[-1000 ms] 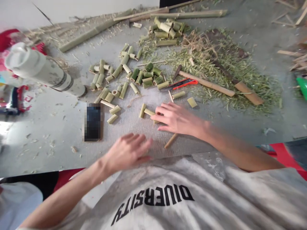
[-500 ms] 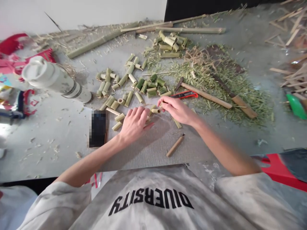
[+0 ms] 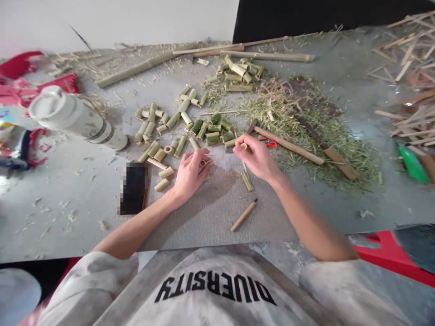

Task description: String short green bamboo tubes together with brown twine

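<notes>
My left hand (image 3: 192, 174) is closed around a short bamboo piece (image 3: 203, 163), whose round open end shows between thumb and fingers. Higher and to the right, my right hand (image 3: 256, 158) pinches another small bamboo piece (image 3: 244, 146), partly covered by the fingers. Green bamboo pieces (image 3: 213, 131) lie on the table just beyond both hands. Paler cut pieces (image 3: 166, 172) are beside my left hand. A red utility knife (image 3: 272, 143) is partly hidden behind my right hand. Nearer my body lies a small wooden-handled tool (image 3: 244, 216).
A hammer (image 3: 288, 145) and a wooden-handled blade (image 3: 340, 163) rest on green shavings (image 3: 360, 156). Long bamboo poles (image 3: 136, 74) lie at the back. On the left are a white tumbler (image 3: 81, 118) and a dark phone-like object (image 3: 135, 188). Thin sticks (image 3: 416, 113) are piled at right.
My left hand has drawn its fingers and thumb together around a bamboo piece. My right hand has moved slightly right, away from it, still holding a piece. The camera view has shifted slightly.
</notes>
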`<state>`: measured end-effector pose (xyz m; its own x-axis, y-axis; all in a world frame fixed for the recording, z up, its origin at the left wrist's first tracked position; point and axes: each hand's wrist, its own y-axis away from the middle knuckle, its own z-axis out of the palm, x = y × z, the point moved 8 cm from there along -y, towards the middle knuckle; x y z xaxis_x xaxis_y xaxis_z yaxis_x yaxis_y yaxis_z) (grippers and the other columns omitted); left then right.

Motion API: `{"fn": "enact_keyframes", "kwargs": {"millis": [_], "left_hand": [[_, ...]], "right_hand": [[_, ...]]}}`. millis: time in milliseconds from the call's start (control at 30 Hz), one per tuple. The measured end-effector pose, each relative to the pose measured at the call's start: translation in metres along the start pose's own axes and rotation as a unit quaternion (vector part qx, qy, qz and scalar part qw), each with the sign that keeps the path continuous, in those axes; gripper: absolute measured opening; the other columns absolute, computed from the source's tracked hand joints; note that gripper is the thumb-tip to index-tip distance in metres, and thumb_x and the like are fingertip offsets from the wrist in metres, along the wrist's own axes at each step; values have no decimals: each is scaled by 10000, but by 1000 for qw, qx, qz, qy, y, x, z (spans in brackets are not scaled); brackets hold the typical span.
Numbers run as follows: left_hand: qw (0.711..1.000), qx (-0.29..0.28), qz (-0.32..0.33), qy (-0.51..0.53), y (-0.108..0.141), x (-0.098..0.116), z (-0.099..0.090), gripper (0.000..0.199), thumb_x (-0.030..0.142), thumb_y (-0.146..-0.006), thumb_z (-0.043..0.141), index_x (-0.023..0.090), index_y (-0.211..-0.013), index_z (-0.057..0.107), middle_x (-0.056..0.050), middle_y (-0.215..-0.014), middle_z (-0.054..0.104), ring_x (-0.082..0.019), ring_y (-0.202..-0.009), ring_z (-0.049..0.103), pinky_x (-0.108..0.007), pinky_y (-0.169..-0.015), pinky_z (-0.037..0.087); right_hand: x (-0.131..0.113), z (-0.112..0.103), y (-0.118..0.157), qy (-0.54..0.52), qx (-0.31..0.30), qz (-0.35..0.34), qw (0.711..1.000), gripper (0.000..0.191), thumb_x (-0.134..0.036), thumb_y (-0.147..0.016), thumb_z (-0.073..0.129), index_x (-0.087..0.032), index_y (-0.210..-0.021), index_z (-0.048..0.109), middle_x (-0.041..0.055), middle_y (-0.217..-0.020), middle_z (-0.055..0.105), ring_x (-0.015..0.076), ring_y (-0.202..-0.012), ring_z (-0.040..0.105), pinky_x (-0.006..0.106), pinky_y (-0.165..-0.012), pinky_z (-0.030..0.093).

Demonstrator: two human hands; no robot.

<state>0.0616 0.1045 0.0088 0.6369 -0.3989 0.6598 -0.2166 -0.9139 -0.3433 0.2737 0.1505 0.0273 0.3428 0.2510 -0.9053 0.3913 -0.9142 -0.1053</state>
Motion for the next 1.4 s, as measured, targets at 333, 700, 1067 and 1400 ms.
{"fn": "enact_keyframes", "kwargs": {"millis": [333,700,1067,1400], "left_hand": [[915,36,-134,379,-12,-10,-5,337,556,-1087,696,272,-1217,571,-20,-939,801,-183,-893,797,-343,-856,640],[886,78,-149,433,-4,-21,-11,428,664,-1026,755,274,-1108,599,-40,-1008,796,-177,-908,791,-343,-881,672],[997,75,-2,15,1,5,-33,201,248,-1001,685,247,-1199,714,-101,-1317,776,-294,-1305,711,-503,-1138,525],[999,10,16,52,7,5,-6,129,393,-1011,793,272,-1055,795,-8,-1023,875,-243,-968,814,-594,-1315,373]], "right_hand": [[-19,35,17,316,22,-150,937,360,-435,-1064,796,-225,-1347,725,134,-1385,769,360,-1321,672,524,-1157,387],[-15,72,19,319,-50,-190,927,98,-290,-1109,745,-235,-1103,825,68,-1195,832,298,-1176,726,472,-1044,381],[-3,41,12,18,42,-73,996,298,-493,-1045,771,-211,-965,826,75,-973,826,233,-869,750,388,-826,593],[4,44,15,-119,25,-3,993,308,-529,-947,850,-223,-982,823,43,-897,801,212,-818,732,363,-772,586]]}}
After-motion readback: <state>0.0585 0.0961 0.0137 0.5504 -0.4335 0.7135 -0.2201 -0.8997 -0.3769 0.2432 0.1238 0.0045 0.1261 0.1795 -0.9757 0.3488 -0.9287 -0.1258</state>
